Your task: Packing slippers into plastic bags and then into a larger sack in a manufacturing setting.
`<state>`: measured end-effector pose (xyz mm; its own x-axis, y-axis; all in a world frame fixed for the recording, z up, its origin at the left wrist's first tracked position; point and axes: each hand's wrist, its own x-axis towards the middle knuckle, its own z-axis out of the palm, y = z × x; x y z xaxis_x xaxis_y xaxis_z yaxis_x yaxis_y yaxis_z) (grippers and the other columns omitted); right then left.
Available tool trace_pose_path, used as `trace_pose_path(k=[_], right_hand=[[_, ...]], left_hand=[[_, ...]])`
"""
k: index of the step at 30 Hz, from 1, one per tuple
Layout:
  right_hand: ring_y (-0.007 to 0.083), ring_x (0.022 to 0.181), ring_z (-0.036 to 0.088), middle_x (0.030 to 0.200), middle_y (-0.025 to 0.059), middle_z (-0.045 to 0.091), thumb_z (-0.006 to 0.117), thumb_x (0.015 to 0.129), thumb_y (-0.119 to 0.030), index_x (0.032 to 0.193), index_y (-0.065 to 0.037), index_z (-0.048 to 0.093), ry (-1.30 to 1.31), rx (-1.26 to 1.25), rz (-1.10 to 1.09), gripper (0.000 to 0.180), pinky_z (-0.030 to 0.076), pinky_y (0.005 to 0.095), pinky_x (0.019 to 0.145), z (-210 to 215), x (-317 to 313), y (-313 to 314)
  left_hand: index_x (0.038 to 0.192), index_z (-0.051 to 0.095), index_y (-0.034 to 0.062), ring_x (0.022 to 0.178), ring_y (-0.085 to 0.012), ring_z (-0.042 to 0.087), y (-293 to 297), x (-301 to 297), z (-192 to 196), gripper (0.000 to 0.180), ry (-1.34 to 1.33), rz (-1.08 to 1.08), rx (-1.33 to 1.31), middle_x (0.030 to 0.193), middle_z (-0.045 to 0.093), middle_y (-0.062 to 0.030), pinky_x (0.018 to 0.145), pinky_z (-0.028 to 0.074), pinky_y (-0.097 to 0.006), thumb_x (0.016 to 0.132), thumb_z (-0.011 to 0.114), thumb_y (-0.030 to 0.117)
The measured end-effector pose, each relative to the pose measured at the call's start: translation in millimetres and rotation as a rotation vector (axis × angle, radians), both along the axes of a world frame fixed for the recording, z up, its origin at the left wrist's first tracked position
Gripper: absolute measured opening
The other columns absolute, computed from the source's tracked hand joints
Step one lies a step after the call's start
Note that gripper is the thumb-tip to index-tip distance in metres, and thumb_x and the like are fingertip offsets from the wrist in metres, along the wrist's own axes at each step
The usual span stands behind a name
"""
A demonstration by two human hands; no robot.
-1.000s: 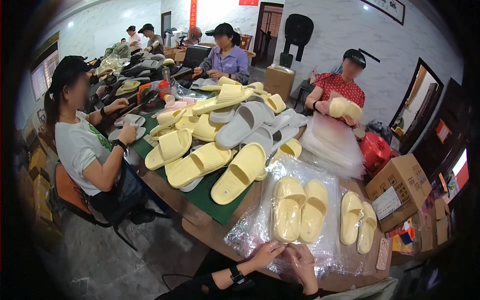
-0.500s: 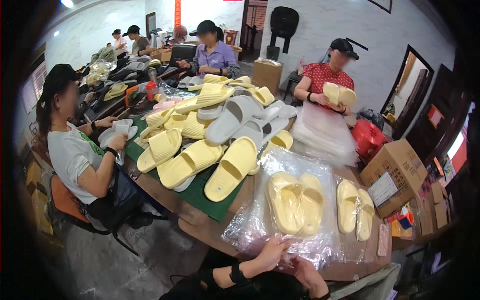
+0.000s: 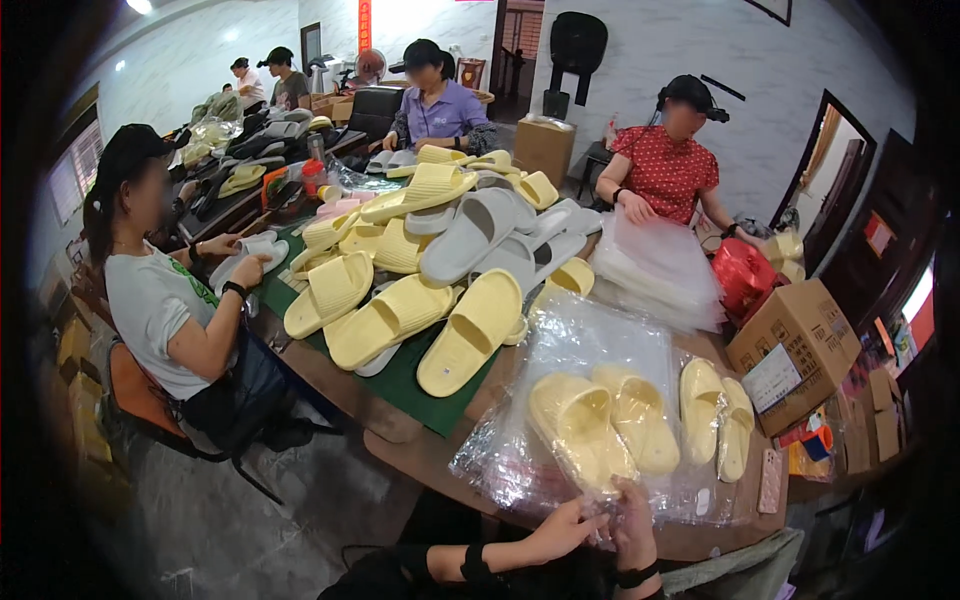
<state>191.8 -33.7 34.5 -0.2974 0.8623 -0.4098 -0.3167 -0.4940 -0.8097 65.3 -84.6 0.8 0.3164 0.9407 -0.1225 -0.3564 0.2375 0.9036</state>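
A pair of pale yellow slippers (image 3: pixel 577 428) lies inside a transparent plastic bag, close in front of me. At the bag's near end, my left hand (image 3: pixel 566 529) pinches the gathered plastic. My right hand (image 3: pixel 633 520) grips the same end, with its fingers up by the heel of the left slipper. The two hands nearly touch. Under the bagged pair spreads a stack of flat transparent bags (image 3: pixel 525 430). Another bagged pair of yellow slippers (image 3: pixel 703 402) rests just to the right.
Yellow and grey slippers (image 3: pixel 470 235) are heaped on a green mat (image 3: pixel 440 408). A cardboard box (image 3: pixel 795 335), a red bag (image 3: pixel 742 272) and a pink phone (image 3: pixel 771 480) stand or lie at right. Co-workers handle slippers and bags around the table (image 3: pixel 400 425).
The bagged slippers have tilted, and their heels have come nearer to my hands. My right hand has risen onto the bag's end. The co-worker in red has moved a pair of slippers to the right.
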Motion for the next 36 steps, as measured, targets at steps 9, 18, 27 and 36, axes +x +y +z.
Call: trace_pose_path(k=[9,18,27,36], right_hand=[[0.0203,0.091,0.056,0.103,0.0097,0.057,0.056,0.085,-0.02,0.115,-0.004,0.05,-0.044,0.203,-0.585,0.035,0.049,0.0338,0.081,11.7,74.4,54.1],[0.0308,0.127,0.037,0.136,0.0197,0.035,0.048,0.093,-0.022,0.139,-0.001,0.025,0.798,0.261,-0.91,0.055,0.034,0.0405,0.106,-1.7,61.6,49.5],[0.0376,0.134,0.024,0.146,0.0192,0.025,0.06,0.084,-0.02,0.125,-0.001,0.047,-0.934,0.989,0.099,0.047,0.023,0.0473,0.108,-20.3,-30.3,-8.4],[0.0444,0.131,0.024,0.137,0.0233,0.037,0.062,0.081,-0.027,0.122,-0.006,0.053,-1.143,1.135,0.442,0.047,0.015,0.0569,0.108,-68.7,-34.0,4.1]], left_hand=[[0.124,0.05,0.0028,0.086,-0.0098,0.056,28.9,-33.7,13.4,0.031,0.127,-0.093,0.128,0.095,0.061,-0.0038,0.079,0.046,-0.025,0.094,0.05,0.013],[0.128,0.046,0.0041,0.095,-0.0128,0.052,76.7,-134.2,24.5,0.042,0.346,0.587,0.22,0.111,0.055,-0.0079,0.085,0.043,-0.025,0.087,0.054,0.004],[0.144,0.002,0.0008,0.132,-0.0326,0.029,129.2,-244.1,12.9,0.087,0.574,1.497,0.186,0.145,0.021,-0.0249,0.106,0.027,-0.038,0.081,0.061,0.005],[0.139,0.029,0.0067,0.097,-0.0365,0.049,137.2,-212.3,7.1,0.075,1.032,1.122,0.481,0.097,0.05,-0.0205,0.087,0.04,-0.043,0.069,0.059,0.003]])
